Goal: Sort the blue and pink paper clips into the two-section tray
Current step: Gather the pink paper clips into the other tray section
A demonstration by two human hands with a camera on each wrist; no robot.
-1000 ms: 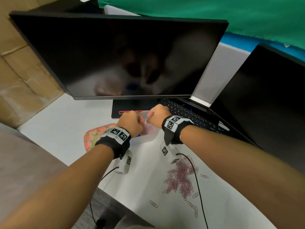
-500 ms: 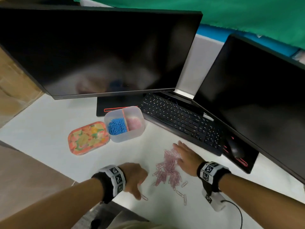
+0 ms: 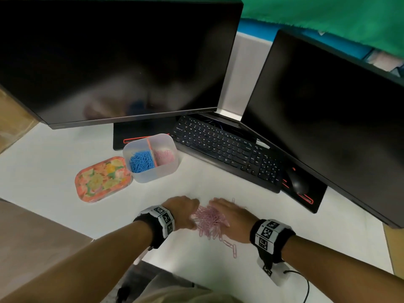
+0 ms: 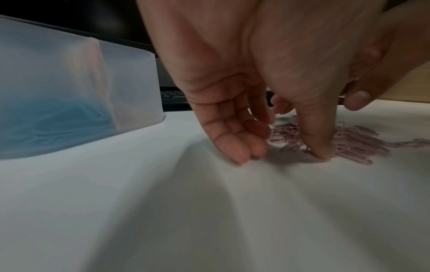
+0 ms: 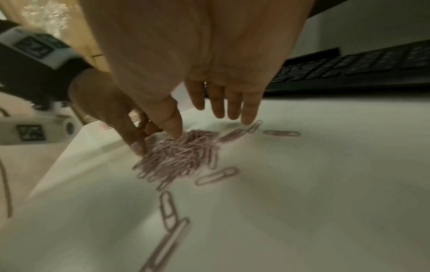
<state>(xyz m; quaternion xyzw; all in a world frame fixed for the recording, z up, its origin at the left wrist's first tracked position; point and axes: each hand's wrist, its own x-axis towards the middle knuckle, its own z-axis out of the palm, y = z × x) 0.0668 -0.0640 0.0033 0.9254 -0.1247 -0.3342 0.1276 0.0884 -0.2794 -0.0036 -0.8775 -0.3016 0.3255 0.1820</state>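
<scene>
Pink clips [image 3: 209, 220] heaped on the white desk [image 3: 54, 171], well in front of the tray [image 3: 150, 157], between both hands. Left hand [image 3: 182, 212] touching the heap's left edge, fingers [image 4: 239, 147] loosely bent and pointing down, thumb tip pressed to the desk among the clips; nothing gripped. Right hand [image 3: 232, 217] against the heap's right edge, fingers [image 5: 232, 103] straight and spread just above the desk, thumb tip on top of the pile; nothing held either. Several stray pink clips [image 5: 216, 175] near the heap, on the side away from the tray. In the tray: blue clips [image 3: 141, 161] filling the left section, pink ones [image 3: 165, 156] in the right. Floral lid [image 3: 102, 179] just left of the tray, touching it. Keyboard [image 3: 227, 149] right of the tray; monitor [image 3: 113, 62] behind it.
</scene>
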